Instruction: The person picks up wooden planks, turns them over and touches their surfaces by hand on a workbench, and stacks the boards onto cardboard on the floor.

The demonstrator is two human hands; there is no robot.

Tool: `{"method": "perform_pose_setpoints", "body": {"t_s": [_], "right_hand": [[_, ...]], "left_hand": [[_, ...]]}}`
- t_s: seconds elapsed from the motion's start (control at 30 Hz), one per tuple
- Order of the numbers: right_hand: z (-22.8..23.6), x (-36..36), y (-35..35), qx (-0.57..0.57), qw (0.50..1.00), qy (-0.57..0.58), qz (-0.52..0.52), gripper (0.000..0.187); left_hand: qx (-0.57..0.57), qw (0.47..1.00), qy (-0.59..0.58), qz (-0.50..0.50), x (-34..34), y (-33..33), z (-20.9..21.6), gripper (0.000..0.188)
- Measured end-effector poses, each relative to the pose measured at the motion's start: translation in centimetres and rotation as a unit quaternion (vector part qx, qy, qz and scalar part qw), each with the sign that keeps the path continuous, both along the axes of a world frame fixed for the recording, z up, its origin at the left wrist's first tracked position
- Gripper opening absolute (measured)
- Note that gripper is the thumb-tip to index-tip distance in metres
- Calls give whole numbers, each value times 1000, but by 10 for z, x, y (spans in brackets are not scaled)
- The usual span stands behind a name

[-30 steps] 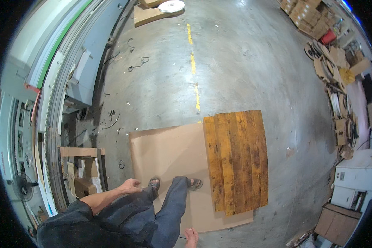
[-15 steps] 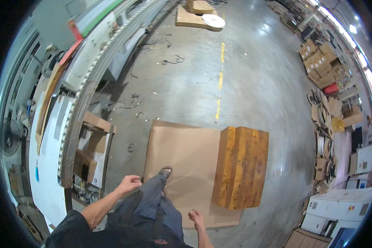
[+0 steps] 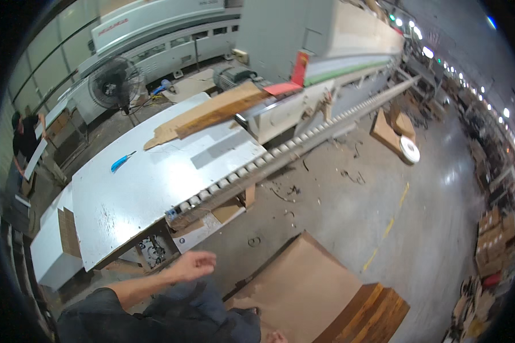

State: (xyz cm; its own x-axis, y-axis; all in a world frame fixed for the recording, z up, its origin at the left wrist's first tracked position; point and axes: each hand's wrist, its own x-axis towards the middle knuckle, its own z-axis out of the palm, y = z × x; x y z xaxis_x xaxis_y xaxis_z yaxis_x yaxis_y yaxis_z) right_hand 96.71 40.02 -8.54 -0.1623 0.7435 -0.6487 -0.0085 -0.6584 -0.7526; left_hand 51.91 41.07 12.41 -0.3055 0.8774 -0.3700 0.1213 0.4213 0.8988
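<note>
My left hand (image 3: 195, 266) reaches over the floor beside the white worktable (image 3: 137, 188), fingers loosely bent and nothing in them. Only a small part of my right hand (image 3: 276, 337) shows at the lower edge, near the cardboard sheet (image 3: 303, 280); its fingers cannot be made out. On the sheet's right side lies a stack of brown wood-grain boards (image 3: 366, 317), partly cut off by the lower edge. A similar wood-grain board (image 3: 223, 115) rests on the worktable with a strip of cardboard (image 3: 166, 128) along it. A blue-handled cutter (image 3: 120, 163) lies nearby.
A roller rail (image 3: 263, 163) runs along the table and a long machine. Below it are open boxes (image 3: 223, 212). A fan (image 3: 117, 83) stands behind the table. Far left, another person (image 3: 26, 140) holds a white panel. A white roll (image 3: 409, 150) lies on cardboard ahead.
My view has swung left, bringing the worktable and machine to the middle. The stacked boards and cardboard sheet now sit lower right. My right hand has mostly dropped out of view.
</note>
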Motion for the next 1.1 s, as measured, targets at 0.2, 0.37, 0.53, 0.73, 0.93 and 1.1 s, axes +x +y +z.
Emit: {"method": "perform_pose_setpoints", "body": {"t_s": [0.2, 0.37, 0.53, 0.73, 0.93, 1.1], "right_hand": [[-48, -116, -54, -6, 998, -34, -61, 15], [-65, -221, -121, -88, 974, -135, -159, 33], [-49, -294, -149, 29, 973, -225, -33, 38], [21, -344, -149, 98, 937, -335, 2, 41], [158, -437, -50, 274, 953, -131, -12, 37], [178, -510, -2, 399, 885, 114, 210, 43]], "left_hand": [[193, 865, 453, 94, -295, 87, -43, 64], [-5, 848, 528, 38, -438, 185, 38, 83], [59, 877, 475, -48, -528, 242, 15, 55], [66, 888, 454, -31, -487, 200, 3, 62], [41, 979, 195, 41, -437, 21, -23, 37], [49, 994, 44, 89, -369, -136, -10, 62]]}}
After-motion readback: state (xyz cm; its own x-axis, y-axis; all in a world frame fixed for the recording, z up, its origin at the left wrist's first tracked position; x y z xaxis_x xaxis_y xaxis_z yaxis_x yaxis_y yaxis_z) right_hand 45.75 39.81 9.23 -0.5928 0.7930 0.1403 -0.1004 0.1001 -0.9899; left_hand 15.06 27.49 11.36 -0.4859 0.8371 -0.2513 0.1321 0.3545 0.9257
